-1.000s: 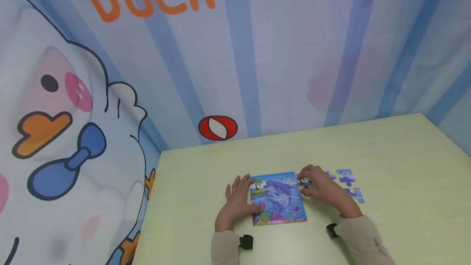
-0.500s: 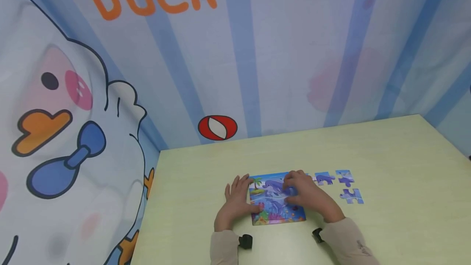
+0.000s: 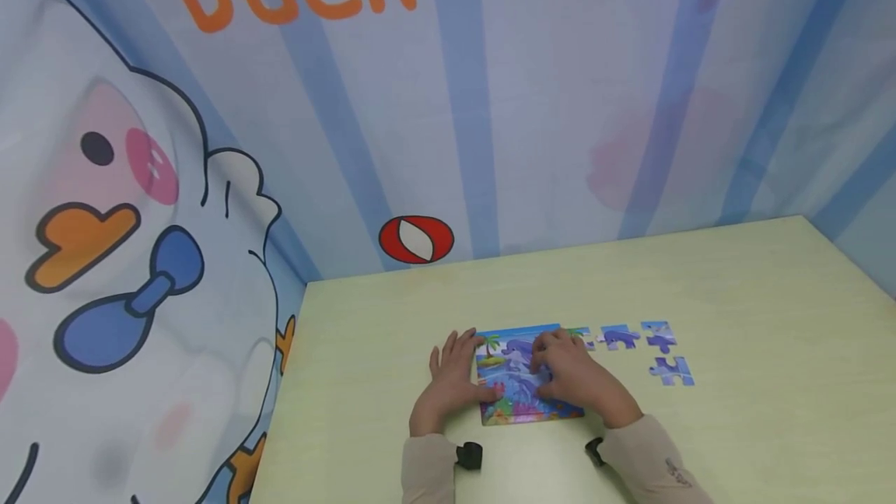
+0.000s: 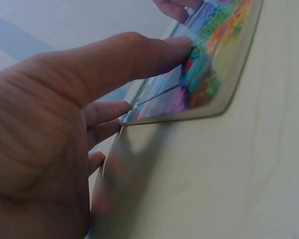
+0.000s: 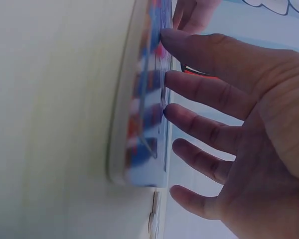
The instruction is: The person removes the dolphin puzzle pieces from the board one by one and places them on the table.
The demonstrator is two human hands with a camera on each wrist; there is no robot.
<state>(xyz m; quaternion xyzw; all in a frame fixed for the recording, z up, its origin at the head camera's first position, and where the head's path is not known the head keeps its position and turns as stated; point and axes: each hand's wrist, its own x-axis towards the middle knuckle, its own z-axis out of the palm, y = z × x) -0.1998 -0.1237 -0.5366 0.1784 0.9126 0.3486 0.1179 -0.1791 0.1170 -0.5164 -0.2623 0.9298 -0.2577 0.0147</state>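
A square dolphin jigsaw puzzle [image 3: 507, 409] in a shallow tray lies on the table. At its left side is my left hand [image 3: 451, 391], thumb resting on the picture and extended fingers touching the far left edge. In the left wrist view that thumb lies flat over the puzzle's surface [image 4: 217, 55]. My right hand [image 3: 577, 373] is over the puzzle's right half, and its thumb and fingertips touch the surface. Seen from the right wrist, the fingers [image 5: 204, 124] are spread, with no loose piece visible between them. Part of the picture is hidden under this hand.
Several loose jigsaw pieces lie right of the puzzle: a palm-tree piece [image 3: 582, 337], partly behind the right hand, a dolphin piece [image 3: 618, 337], and others such as the lower piece [image 3: 672, 371]. A printed curtain [image 3: 546, 99] hangs behind the pale table [image 3: 392, 309].
My right hand has moved left from the loose pieces onto the puzzle's right half, uncovering the palm-tree and dolphin pieces. The left hand has stayed in place.
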